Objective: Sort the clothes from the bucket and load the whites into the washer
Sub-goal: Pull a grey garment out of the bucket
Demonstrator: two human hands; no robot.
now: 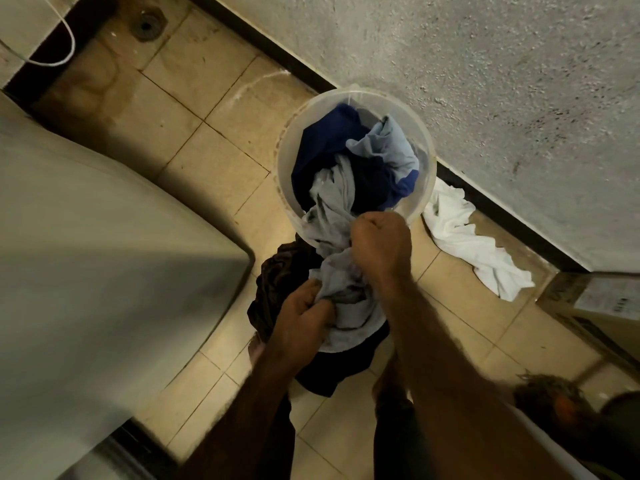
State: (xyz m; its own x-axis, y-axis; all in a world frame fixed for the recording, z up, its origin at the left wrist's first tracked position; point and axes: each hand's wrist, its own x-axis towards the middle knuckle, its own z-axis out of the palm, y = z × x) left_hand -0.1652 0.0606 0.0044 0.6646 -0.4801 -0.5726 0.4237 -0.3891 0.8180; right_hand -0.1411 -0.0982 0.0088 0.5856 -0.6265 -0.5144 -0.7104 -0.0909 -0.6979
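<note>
L hand (304, 317), R hand (381, 244), both fists clenched on grey cloth (330, 223), cloth trailing from bucket (284, 150), white cloth (457, 233) beside bucket

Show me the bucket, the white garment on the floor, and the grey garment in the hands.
bucket (284, 157), head view, bare left wall.
white garment (460, 233), head view, crumpled middle.
grey garment (341, 271), head view, bunched lower part.
</note>
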